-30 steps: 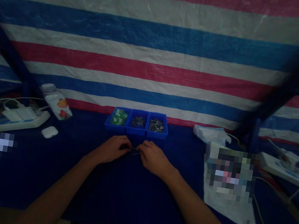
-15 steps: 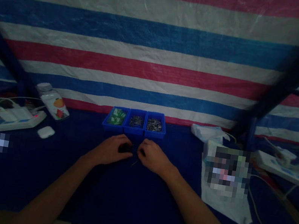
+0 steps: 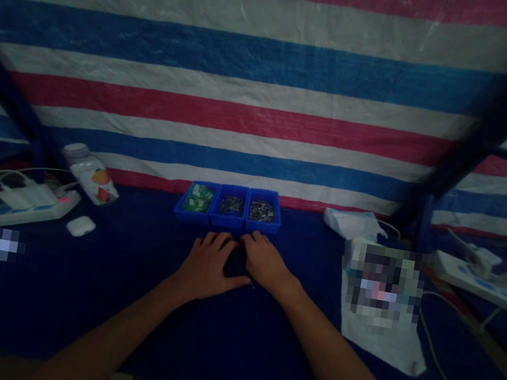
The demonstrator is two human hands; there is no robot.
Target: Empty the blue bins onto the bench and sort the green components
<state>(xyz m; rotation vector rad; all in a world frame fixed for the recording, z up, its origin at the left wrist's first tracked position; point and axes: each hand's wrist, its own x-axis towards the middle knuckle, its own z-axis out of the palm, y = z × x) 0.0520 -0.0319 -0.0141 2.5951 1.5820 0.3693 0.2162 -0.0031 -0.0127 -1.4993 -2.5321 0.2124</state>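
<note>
Left hand pressed palm-down on a navy table cover, fingers spread fairly wide. Right hand placed just beside it, fingers close together and gently curved, tips almost at the front wall of a blue 3-compartment tray. Tucked between the 2 palms, a small dark shape, too dim to identify; could not tell whether either hand held anything.

Inside the tray, green packets in the left compartment, small metal parts in the middle one, and similar metal parts in the right one. Farther left, a plastic bottle with a fruit label, a small white case and a white power strip. Farther right, a white plastic bag, a white sheet with a pixelated patch and a second power strip. Behind everything, a red, white and blue striped tarpaulin.
</note>
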